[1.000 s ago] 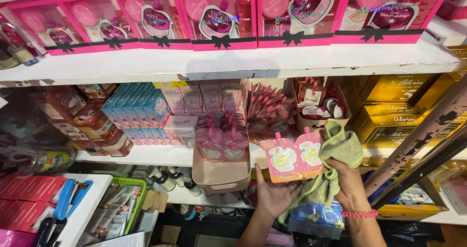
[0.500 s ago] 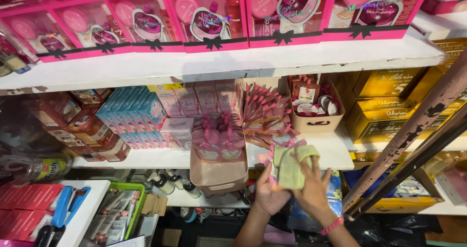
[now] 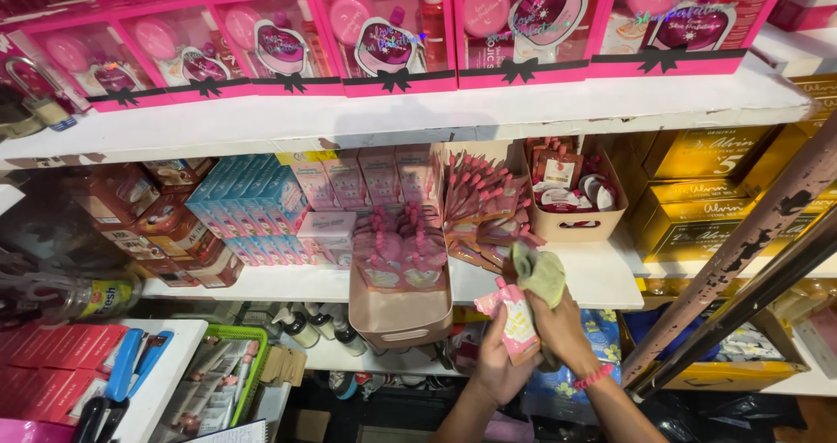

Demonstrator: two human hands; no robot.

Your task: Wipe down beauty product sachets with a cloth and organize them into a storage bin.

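Shop shelves (image 3: 436, 116), left hand (image 3: 497, 364) holding pink pouch (image 3: 514, 316), green cloth (image 3: 540, 273) alongside

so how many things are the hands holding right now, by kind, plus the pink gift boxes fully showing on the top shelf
pink pouch, in the left hand: 1
green cloth, in the right hand: 1
pink gift boxes with black bows on the top shelf: 4 in full view, with more cut off at the edges
total: 6
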